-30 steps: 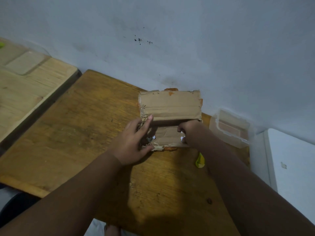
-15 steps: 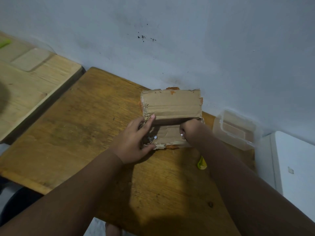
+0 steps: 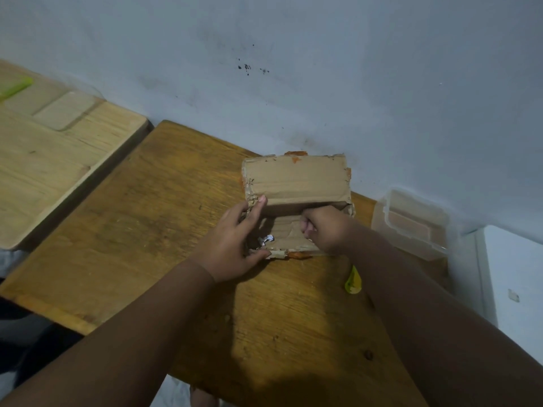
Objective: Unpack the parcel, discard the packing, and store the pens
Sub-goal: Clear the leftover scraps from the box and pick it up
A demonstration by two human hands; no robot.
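The parcel sits at the 12 o'clock edge of the wooden table, backed against the wall so it cannot slide away under a pull. Its far flap stands up and open. The left hand lies on its 8 o'clock side with straight fingers, forefinger along the edge and thumb at the near corner, a brace rather than a grasp. The right hand is clenched on the inner cardboard at the 4 o'clock side, probably to tear it open, though what its fingers pinch is hidden. No pens show yet, only a silvery scrap inside. A clear plastic tub waits at the parcel's 3 o'clock (likely for the pens), and something yellow lies at 5 o'clock.
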